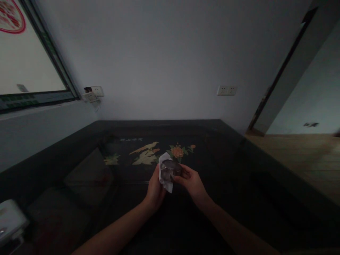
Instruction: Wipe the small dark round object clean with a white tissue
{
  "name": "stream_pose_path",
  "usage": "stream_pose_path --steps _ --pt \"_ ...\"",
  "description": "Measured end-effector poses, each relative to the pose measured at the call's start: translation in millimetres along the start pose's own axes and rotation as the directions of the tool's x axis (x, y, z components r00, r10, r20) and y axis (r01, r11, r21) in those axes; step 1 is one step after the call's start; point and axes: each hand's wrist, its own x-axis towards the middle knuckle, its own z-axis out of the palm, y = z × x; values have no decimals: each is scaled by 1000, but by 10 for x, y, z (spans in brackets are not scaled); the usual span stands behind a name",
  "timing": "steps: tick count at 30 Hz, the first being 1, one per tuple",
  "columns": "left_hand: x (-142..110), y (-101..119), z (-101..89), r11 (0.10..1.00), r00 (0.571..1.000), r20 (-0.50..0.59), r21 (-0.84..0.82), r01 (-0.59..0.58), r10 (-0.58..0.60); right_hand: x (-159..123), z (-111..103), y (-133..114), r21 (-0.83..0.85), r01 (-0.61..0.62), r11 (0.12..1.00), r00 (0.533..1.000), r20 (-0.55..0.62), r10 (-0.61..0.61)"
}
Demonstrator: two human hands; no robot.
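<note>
Both my hands meet over the middle of a black lacquered table painted with birds and flowers. My left hand is closed on a white tissue pressed against a small clear glass cup. From the right side, my right hand grips the cup with its fingers curled round it. The cup is held just above the tabletop. The room is dim, and the tissue hides the cup's left side.
A white wall with sockets stands behind the table. At the left there is a window and more sockets. A white object sits at the lower left. Wooden floor and a doorway lie to the right.
</note>
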Motion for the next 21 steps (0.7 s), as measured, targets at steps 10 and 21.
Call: stream_pose_path --steps 10,21 --pt "3 225 -65 528 770 506 563 -636 389 -2 12 63 -26 13 1000 999 33 -12" --pt "324 194 -152 907 897 195 239 348 -396 23 -77 118 -64 -175 982 962 201 185"
